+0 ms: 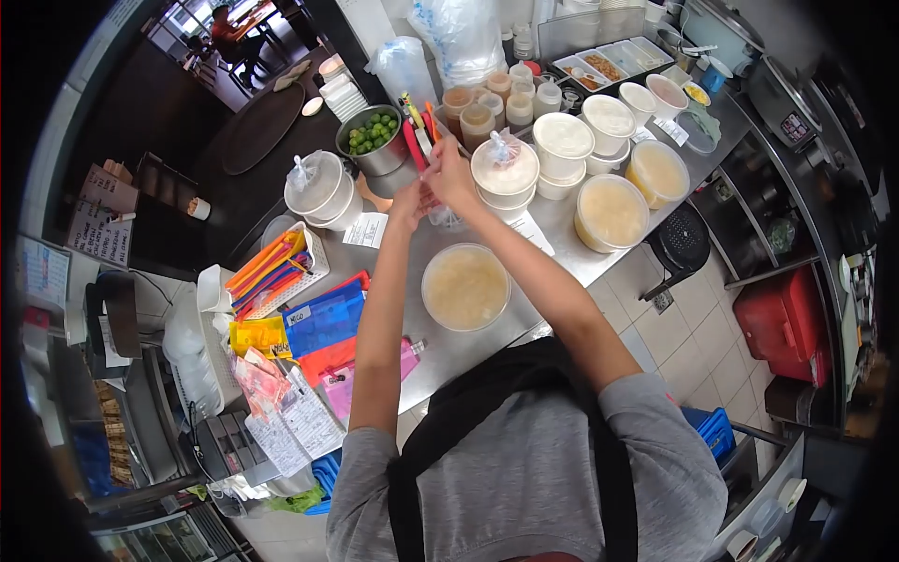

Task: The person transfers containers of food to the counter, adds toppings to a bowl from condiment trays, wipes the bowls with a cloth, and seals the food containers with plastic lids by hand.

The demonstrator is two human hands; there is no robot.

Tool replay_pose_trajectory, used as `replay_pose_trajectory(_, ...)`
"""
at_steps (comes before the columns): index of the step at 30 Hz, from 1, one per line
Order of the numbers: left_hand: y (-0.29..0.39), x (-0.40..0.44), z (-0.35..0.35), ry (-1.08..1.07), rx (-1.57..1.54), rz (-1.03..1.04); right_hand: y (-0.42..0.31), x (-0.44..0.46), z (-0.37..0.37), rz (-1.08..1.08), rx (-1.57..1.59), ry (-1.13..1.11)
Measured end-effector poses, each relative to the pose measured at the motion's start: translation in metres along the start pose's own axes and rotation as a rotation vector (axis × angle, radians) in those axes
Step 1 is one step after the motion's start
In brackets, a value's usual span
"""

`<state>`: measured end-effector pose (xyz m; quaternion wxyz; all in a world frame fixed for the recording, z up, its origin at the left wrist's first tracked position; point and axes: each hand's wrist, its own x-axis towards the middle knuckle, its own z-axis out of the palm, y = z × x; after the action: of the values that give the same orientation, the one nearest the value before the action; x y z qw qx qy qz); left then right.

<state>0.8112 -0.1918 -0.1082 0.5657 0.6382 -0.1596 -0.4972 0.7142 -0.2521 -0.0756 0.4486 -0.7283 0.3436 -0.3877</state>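
Observation:
My left hand [410, 202] and my right hand [450, 176] meet at the back middle of the steel counter, fingers closed. Just below them shows a piece of clear plastic [446, 218]; what the fingertips pinch is too small to make out. Right behind the hands stand red-handled tools [412, 142]. On the right of my right hand is a white tub with a knotted clear bag [506, 169] on top. A similar bagged tub [318, 183] sits to the left, beside a paper slip [364, 229]. Between my forearms stands a round lidded tub of pale yellowish food [466, 288].
A metal pot of green limes [372, 139] and sauce bottles [478, 124] stand at the back. Several white tubs [564, 137] and two yellowish tubs [611, 214] fill the right side. At left are a basket of coloured pens [272, 272], a blue pouch [323, 318] and a notebook [295, 423].

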Motion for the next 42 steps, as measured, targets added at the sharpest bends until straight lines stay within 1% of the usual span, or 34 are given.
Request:
replay_pose_trajectory(1, 0.002, -0.001, 0.001, -0.013, -0.03, -0.007, -0.018, -0.026, -0.015, -0.071, 0.071, -0.05)
replay_pose_trajectory(3, 0.007, -0.005, 0.003, -0.04, -0.086, -0.021, -0.06, -0.083, -0.049, -0.17, 0.112, -0.091)
replay_pose_trajectory(5, 0.01, -0.006, 0.004, -0.03, -0.014, -0.029, -0.085, -0.135, -0.075, -0.065, 0.177, -0.233)
replay_pose_trajectory(6, 0.011, -0.006, 0.005, -0.027, 0.023, -0.032, -0.087, -0.158, -0.083, -0.1, 0.17, -0.267)
replay_pose_trajectory(7, 0.008, -0.002, 0.005, -0.022, 0.043, 0.01, -0.087, -0.174, -0.089, -0.135, 0.162, -0.299)
replay_pose_trajectory(9, -0.003, 0.007, 0.003, -0.013, 0.085, 0.089, -0.084, -0.187, -0.095, -0.086, 0.174, -0.353)
replay_pose_trajectory(12, -0.007, 0.01, 0.013, 0.122, 0.091, 0.175, -0.082, -0.185, -0.103, 0.036, 0.199, -0.427)
replay_pose_trajectory(13, -0.011, 0.017, 0.013, 0.137, 0.127, 0.218, -0.082, -0.183, -0.105, 0.087, 0.208, -0.453)
replay_pose_trajectory(15, -0.025, 0.032, 0.009, 0.171, 0.192, 0.301, -0.078, -0.184, -0.107, 0.107, 0.226, -0.459)
replay_pose_trajectory(18, -0.017, 0.015, 0.004, 0.069, 0.135, 0.362, -0.063, -0.192, -0.11, 0.178, 0.282, -0.468)
replay_pose_trajectory(21, 0.013, -0.042, 0.0, 0.139, -0.093, 0.556, -0.054, -0.202, -0.131, 0.221, 0.294, -0.469)
replay_pose_trajectory(23, 0.006, -0.073, -0.005, 0.186, -0.047, 0.706, -0.052, -0.209, -0.146, 0.252, 0.316, -0.47)
replay_pose_trajectory(24, 0.001, -0.085, -0.008, 0.213, -0.022, 0.784, -0.043, -0.214, -0.15, 0.33, 0.352, -0.479)
replay_pose_trajectory(26, -0.031, -0.092, -0.02, 0.267, 0.217, 0.789, -0.008, -0.227, -0.15, 0.488, 0.424, -0.499)
replay_pose_trajectory(27, -0.05, -0.089, -0.027, 0.293, 0.337, 0.787, 0.008, -0.228, -0.147, 0.502, 0.397, -0.495)
replay_pose_trajectory(30, -0.109, -0.064, -0.04, 0.12, 0.279, 0.753, 0.044, -0.23, -0.136, 0.539, 0.327, -0.493)
replay_pose_trajectory(33, -0.128, -0.071, -0.037, -0.096, -0.034, 0.365, 0.05, -0.222, -0.123, 0.581, 0.341, -0.519)
replay_pose_trajectory(35, -0.13, -0.068, -0.041, -0.068, 0.069, 0.382, 0.051, -0.22, -0.119, 0.645, 0.414, -0.539)
replay_pose_trajectory(36, -0.132, -0.067, -0.043, -0.053, 0.118, 0.387, 0.051, -0.22, -0.117, 0.642, 0.414, -0.528)
replay_pose_trajectory(38, -0.132, -0.069, -0.045, 0.065, 0.267, 0.469, 0.05, -0.222, -0.115, 0.642, 0.413, -0.506)
replay_pose_trajectory(39, -0.131, -0.07, -0.046, 0.124, 0.343, 0.51, 0.059, -0.225, -0.113, 0.526, 0.317, -0.477)
replay_pose_trajectory(41, -0.126, -0.078, -0.045, 0.168, 0.429, 0.557, 0.072, -0.229, -0.109, 0.294, 0.129, -0.411)
replay_pose_trajectory(42, -0.122, -0.082, -0.043, 0.185, 0.472, 0.583, 0.078, -0.233, -0.112, 0.397, 0.19, -0.446)
